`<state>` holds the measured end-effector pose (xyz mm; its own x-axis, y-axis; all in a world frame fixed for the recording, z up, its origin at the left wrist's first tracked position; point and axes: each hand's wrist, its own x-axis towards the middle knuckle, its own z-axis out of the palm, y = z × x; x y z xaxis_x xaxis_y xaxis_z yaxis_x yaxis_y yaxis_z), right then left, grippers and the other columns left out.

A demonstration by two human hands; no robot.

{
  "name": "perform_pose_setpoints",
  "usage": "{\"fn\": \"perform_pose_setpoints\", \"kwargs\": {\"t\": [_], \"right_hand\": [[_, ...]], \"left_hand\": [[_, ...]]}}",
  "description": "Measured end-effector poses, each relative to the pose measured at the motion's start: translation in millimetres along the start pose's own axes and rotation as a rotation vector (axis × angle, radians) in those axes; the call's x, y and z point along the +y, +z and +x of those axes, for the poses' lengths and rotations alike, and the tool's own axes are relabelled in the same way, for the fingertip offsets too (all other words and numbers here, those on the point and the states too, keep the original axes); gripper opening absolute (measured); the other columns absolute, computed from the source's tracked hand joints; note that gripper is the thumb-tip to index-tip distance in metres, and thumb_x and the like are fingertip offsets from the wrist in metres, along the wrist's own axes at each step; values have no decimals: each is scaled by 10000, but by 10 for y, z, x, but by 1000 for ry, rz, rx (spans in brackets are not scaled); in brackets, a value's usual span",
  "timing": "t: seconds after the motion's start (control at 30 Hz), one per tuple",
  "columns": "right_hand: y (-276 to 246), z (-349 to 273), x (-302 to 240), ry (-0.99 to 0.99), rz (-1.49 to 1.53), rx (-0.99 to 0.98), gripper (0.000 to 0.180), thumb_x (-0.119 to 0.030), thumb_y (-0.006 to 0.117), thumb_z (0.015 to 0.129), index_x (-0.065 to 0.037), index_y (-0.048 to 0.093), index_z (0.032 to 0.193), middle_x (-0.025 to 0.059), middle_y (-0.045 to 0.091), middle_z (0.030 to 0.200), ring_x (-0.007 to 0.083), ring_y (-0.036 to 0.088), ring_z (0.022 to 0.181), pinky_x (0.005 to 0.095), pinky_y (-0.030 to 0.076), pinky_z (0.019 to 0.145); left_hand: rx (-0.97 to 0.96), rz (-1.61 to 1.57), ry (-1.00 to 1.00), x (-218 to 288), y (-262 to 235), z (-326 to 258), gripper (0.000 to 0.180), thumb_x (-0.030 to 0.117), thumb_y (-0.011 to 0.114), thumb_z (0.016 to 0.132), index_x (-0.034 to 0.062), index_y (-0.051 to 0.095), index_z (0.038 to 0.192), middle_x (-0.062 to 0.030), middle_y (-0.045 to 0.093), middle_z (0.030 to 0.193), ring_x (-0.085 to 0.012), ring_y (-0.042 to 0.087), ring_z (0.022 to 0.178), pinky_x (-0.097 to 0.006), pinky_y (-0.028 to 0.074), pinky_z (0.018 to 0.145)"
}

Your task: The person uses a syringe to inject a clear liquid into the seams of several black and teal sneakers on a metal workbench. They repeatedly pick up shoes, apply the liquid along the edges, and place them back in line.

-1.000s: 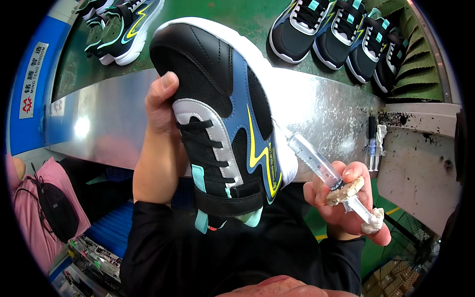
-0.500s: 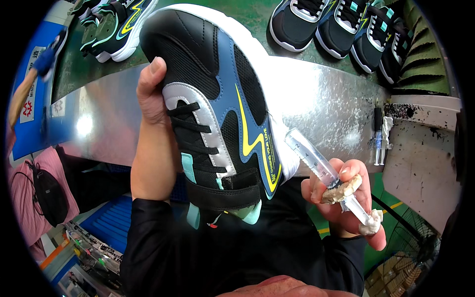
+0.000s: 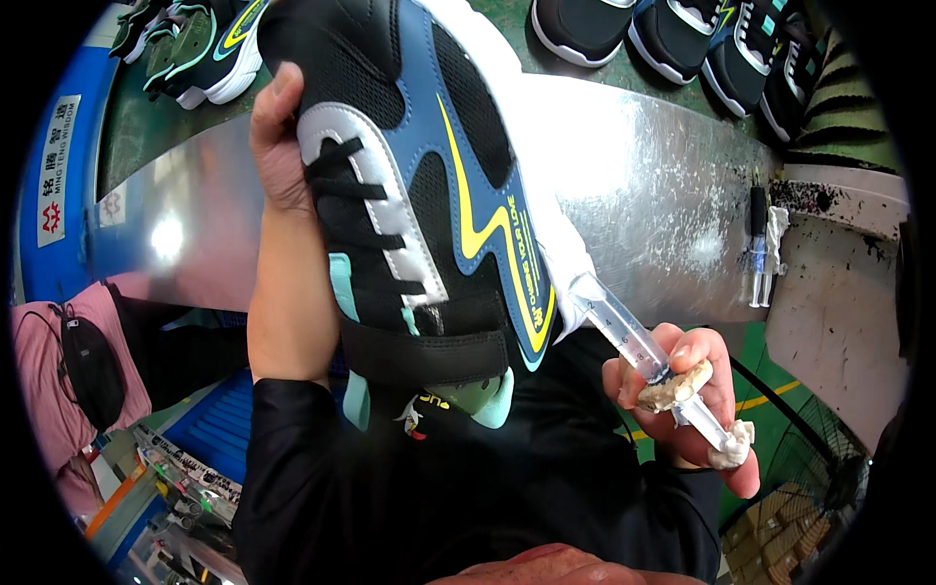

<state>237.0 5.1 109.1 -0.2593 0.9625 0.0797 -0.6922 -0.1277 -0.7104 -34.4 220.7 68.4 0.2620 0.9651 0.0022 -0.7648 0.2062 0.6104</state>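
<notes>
The left hand [image 3: 281, 166] grips a sneaker [image 3: 419, 195] along its tongue side near the forefoot, thumb visible, other fingers hidden behind it; the toe points up and away, the heel toward the wearer. The upper joins open black mesh, smooth black toe overlay, stitched blue panels, a yellow zigzag, silver-grey lace edging and flat black laces above a thick white sole [image 3: 497, 49]. The right hand [image 3: 682, 385] is closed around a clear cylindrical syringe [image 3: 622, 331], lumpy off-white material wrapped at its flange and plunger end. Its tip meets the sole near the heel in view; contact cannot be told. Small yellow lettering runs along the shoe's side, dark graduations mark the barrel, and a white label [image 3: 58, 171] bears dark characters and 1 red emblem.
</notes>
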Motion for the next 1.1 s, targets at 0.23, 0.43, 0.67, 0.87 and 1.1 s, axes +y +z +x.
{"fn": "perform_pose_setpoints", "kwargs": {"t": [0.23,0.43,0.67,0.87,1.1], "right_hand": [[-10,-203,27,5,-6,28,980,-646,801,511,-64,409,1195,115,471,1018,231,542,865,308,332,624],[-32,-303,77,-7,9,47,953,-641,791,536,-64,409,1190,117,471,1008,229,533,855,300,338,610],[-74,-381,140,-17,51,83,950,-650,779,551,-57,407,1193,121,471,1001,224,518,857,300,353,616],[-154,-436,169,-35,52,59,961,-661,774,546,-58,404,1197,132,477,1014,224,505,864,297,366,635],[-247,-524,210,-55,32,35,972,-663,770,548,-49,395,1201,132,478,1015,217,491,876,299,383,664]], "left_hand": [[-217,-149,-200,8,-126,128,238,221,532,885,12,638,925,-145,688,872,-243,692,727,-377,599,624],[-185,-65,-284,80,-276,231,258,239,530,891,9,645,893,-147,689,847,-244,693,725,-370,599,620],[-222,-95,-356,15,-190,211,291,262,524,900,4,651,857,-150,691,829,-247,694,722,-361,598,612],[-168,-94,-334,-20,-116,173,278,263,527,895,15,647,859,-141,689,831,-239,690,728,-353,589,639],[-46,-27,-301,-14,-83,120,263,264,531,889,27,643,862,-129,687,833,-230,685,735,-345,577,671]]}}
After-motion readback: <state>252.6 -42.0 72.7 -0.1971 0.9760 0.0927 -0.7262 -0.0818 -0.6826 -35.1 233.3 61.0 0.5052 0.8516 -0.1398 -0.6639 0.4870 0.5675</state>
